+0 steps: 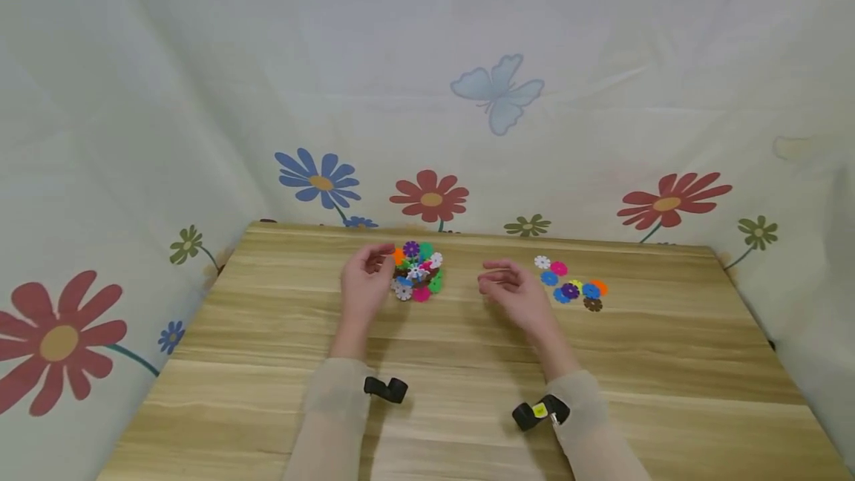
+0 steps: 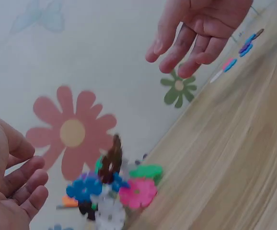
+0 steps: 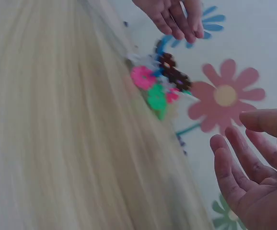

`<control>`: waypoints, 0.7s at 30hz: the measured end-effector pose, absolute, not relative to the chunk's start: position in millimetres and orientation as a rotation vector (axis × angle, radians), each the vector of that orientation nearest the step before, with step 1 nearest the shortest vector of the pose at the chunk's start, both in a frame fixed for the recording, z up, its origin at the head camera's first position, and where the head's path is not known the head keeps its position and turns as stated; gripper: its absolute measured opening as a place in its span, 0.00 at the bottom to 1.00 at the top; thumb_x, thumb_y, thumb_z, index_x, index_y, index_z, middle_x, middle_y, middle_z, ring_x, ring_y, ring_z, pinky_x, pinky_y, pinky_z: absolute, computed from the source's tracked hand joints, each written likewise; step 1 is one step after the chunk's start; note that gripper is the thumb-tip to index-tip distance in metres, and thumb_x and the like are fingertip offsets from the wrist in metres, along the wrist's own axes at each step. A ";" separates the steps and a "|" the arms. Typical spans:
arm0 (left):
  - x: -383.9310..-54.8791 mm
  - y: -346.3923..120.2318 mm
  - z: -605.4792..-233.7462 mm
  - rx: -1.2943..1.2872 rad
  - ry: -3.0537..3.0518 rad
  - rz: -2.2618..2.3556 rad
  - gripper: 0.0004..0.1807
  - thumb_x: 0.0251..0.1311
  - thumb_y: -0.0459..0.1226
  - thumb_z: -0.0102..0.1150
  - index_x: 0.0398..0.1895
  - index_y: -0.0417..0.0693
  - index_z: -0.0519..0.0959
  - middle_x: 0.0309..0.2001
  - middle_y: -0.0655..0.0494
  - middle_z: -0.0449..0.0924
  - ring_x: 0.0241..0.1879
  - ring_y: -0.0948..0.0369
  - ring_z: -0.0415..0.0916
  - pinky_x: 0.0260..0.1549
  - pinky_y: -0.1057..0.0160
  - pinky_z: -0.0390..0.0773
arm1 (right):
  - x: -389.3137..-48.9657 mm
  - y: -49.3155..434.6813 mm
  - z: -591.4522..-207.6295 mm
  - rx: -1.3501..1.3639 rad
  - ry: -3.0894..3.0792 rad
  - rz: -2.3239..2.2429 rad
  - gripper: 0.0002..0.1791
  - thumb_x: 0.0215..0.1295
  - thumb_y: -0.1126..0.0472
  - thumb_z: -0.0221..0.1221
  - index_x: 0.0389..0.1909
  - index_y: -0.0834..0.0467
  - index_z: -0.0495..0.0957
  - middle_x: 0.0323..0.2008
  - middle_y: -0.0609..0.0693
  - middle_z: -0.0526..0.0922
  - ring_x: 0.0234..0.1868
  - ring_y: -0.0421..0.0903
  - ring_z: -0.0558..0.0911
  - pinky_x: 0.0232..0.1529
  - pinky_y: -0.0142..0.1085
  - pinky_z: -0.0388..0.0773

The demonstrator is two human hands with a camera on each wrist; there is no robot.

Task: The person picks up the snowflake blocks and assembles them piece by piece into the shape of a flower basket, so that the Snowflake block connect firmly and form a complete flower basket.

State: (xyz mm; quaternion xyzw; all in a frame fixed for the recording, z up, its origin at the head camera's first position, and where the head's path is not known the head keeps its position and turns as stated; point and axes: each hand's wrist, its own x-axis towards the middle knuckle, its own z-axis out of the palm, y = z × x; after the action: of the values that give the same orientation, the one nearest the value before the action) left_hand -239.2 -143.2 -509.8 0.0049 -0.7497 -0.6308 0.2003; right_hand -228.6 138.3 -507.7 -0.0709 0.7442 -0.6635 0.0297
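Tabletop [image 1: 454, 362], wood-grain, on my remote feed: L hand [image 1: 364, 284] just beside the joined cluster [image 1: 417, 273], R hand [image 1: 524, 299] b/w it and the loose discs [image 1: 570, 290], both w/ fingers loosely bent, nothing gripped that I can see. Cluster sits L of ctr near the far edge, prob. set apart so joined pcs don't mix w/ singles. Discs flat, notched, flower-shaped, prob. smooth plastic.

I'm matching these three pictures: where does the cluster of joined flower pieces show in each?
Head: the cluster is slightly below centre, right of the left hand.
Left wrist: the cluster is at the bottom, left of centre.
Right wrist: the cluster is above centre, slightly right.
Shared landmark: the red wall flower nearest it.
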 end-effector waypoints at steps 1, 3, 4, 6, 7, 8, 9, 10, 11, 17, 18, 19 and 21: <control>-237.8 -138.0 -506.6 -0.032 -2.102 -1.739 0.12 0.70 0.26 0.64 0.54 0.35 0.87 0.52 0.41 0.89 0.47 0.50 0.84 0.45 0.71 0.80 | -226.2 146.2 -505.5 -0.216 2.309 -2.051 0.23 0.76 0.67 0.67 0.67 0.72 0.76 0.56 0.68 0.87 0.47 0.43 0.89 0.50 0.39 0.88; -235.1 -124.3 -501.5 -0.136 -2.124 -1.687 0.13 0.69 0.25 0.65 0.54 0.35 0.86 0.51 0.40 0.90 0.44 0.49 0.85 0.43 0.69 0.82 | -222.1 163.0 -502.5 -0.196 2.340 -2.072 0.22 0.76 0.69 0.66 0.65 0.74 0.76 0.54 0.68 0.87 0.45 0.40 0.89 0.50 0.38 0.88; -233.3 -115.9 -498.7 -0.189 -2.142 -1.659 0.12 0.68 0.26 0.65 0.53 0.35 0.86 0.50 0.41 0.90 0.43 0.49 0.85 0.42 0.67 0.83 | -220.2 171.7 -501.2 -0.181 2.359 -2.085 0.21 0.76 0.69 0.66 0.64 0.74 0.76 0.52 0.66 0.88 0.44 0.39 0.89 0.49 0.37 0.88; -230.7 -97.0 -495.3 -0.309 -2.184 -1.616 0.12 0.69 0.26 0.66 0.54 0.34 0.86 0.50 0.41 0.89 0.43 0.49 0.86 0.43 0.63 0.85 | -217.3 189.8 -501.0 -0.130 2.406 -2.099 0.20 0.76 0.70 0.66 0.62 0.74 0.77 0.49 0.60 0.90 0.43 0.36 0.88 0.47 0.33 0.86; -229.7 -86.4 -493.6 -0.367 -2.208 -1.602 0.12 0.69 0.26 0.66 0.54 0.35 0.86 0.50 0.41 0.89 0.44 0.50 0.86 0.44 0.61 0.86 | -216.3 198.5 -501.5 -0.098 2.434 -2.109 0.19 0.75 0.69 0.67 0.61 0.74 0.78 0.47 0.55 0.90 0.43 0.35 0.88 0.45 0.31 0.86; -229.2 -75.5 -492.3 -0.417 -2.237 -1.590 0.13 0.69 0.27 0.66 0.55 0.35 0.85 0.50 0.42 0.89 0.44 0.51 0.86 0.45 0.59 0.87 | -215.9 207.2 -502.9 -0.063 2.457 -2.115 0.19 0.75 0.69 0.67 0.61 0.74 0.79 0.45 0.50 0.90 0.42 0.34 0.88 0.44 0.30 0.85; -229.5 -64.6 -491.5 -0.464 -2.268 -1.584 0.13 0.70 0.27 0.66 0.55 0.35 0.85 0.50 0.43 0.89 0.45 0.51 0.86 0.46 0.58 0.87 | -215.6 215.7 -504.0 -0.030 2.481 -2.113 0.19 0.75 0.68 0.68 0.61 0.74 0.79 0.44 0.45 0.89 0.42 0.33 0.87 0.44 0.29 0.84; -230.6 -53.8 -491.2 -0.502 -2.303 -1.586 0.13 0.71 0.28 0.66 0.56 0.36 0.85 0.50 0.44 0.89 0.45 0.53 0.86 0.47 0.58 0.87 | -215.5 223.5 -505.3 0.006 2.507 -2.115 0.20 0.75 0.68 0.68 0.61 0.73 0.79 0.42 0.41 0.89 0.42 0.33 0.87 0.43 0.28 0.84; -232.3 -43.3 -491.7 -0.534 -2.332 -1.600 0.14 0.71 0.28 0.66 0.57 0.36 0.85 0.50 0.44 0.89 0.46 0.54 0.86 0.48 0.59 0.87 | -215.6 231.2 -507.0 0.043 2.532 -2.107 0.20 0.75 0.67 0.69 0.62 0.73 0.79 0.41 0.37 0.88 0.42 0.32 0.86 0.43 0.27 0.84; -255.8 7.0 -507.4 -0.559 -2.564 -1.535 0.17 0.72 0.33 0.66 0.62 0.42 0.84 0.49 0.53 0.89 0.45 0.62 0.84 0.47 0.66 0.84 | -215.5 270.7 -514.5 0.182 2.657 -1.973 0.24 0.76 0.62 0.69 0.66 0.70 0.79 0.49 0.43 0.89 0.45 0.29 0.83 0.45 0.25 0.83; -260.1 13.5 -511.1 -0.549 -2.606 -1.497 0.18 0.72 0.35 0.66 0.63 0.43 0.84 0.49 0.55 0.89 0.46 0.63 0.84 0.48 0.66 0.83 | -215.0 276.4 -515.7 0.193 2.682 -1.937 0.25 0.76 0.61 0.69 0.67 0.69 0.79 0.52 0.47 0.88 0.46 0.29 0.82 0.45 0.24 0.82; -263.6 19.5 -514.0 -0.544 -2.640 -1.466 0.18 0.73 0.35 0.66 0.64 0.43 0.84 0.50 0.55 0.89 0.47 0.63 0.84 0.49 0.66 0.83 | -214.6 281.8 -517.3 0.203 2.700 -1.908 0.25 0.77 0.60 0.69 0.68 0.69 0.79 0.56 0.52 0.87 0.47 0.29 0.81 0.45 0.23 0.82; -268.6 31.2 -520.5 -0.559 -2.701 -1.381 0.19 0.74 0.37 0.66 0.65 0.44 0.83 0.51 0.56 0.88 0.49 0.62 0.83 0.52 0.65 0.83 | -213.5 291.0 -520.3 0.225 2.728 -1.861 0.26 0.78 0.59 0.68 0.70 0.68 0.78 0.62 0.59 0.83 0.48 0.29 0.79 0.44 0.23 0.81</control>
State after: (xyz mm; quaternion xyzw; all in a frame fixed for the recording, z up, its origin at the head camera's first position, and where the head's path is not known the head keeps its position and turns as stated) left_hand -268.6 31.2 -520.5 -0.1811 -0.8753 -0.4475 0.0282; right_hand -213.5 291.0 -520.3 0.0676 0.8213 -0.5602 -0.0842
